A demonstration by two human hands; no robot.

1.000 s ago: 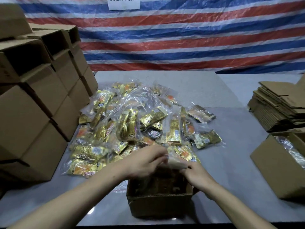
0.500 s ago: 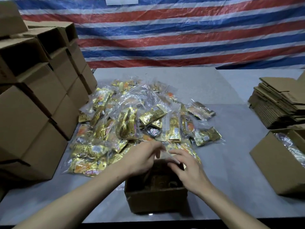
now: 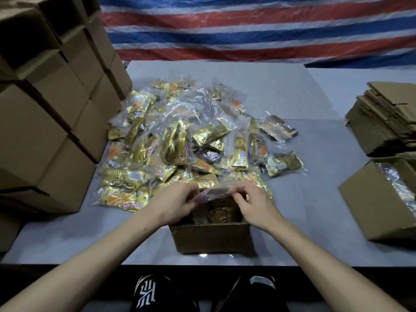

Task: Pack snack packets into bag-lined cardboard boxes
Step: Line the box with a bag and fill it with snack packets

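A small open cardboard box stands at the table's near edge, with gold snack packets showing inside it. Over its far rim lies the clear plastic bag liner. My left hand pinches the liner's left end and my right hand pinches its right end, both just above the box opening. Beyond the box spreads a big heap of gold snack packets in clear wrappers, reaching across the middle of the table.
Closed cardboard boxes are stacked high along the left. A pile of flattened cartons sits at the right, with another bag-lined open box in front of it. A striped tarp hangs behind the grey table.
Both hands have come together at the far rim of the box and taken hold of the liner's edge. The view has tilted further down.
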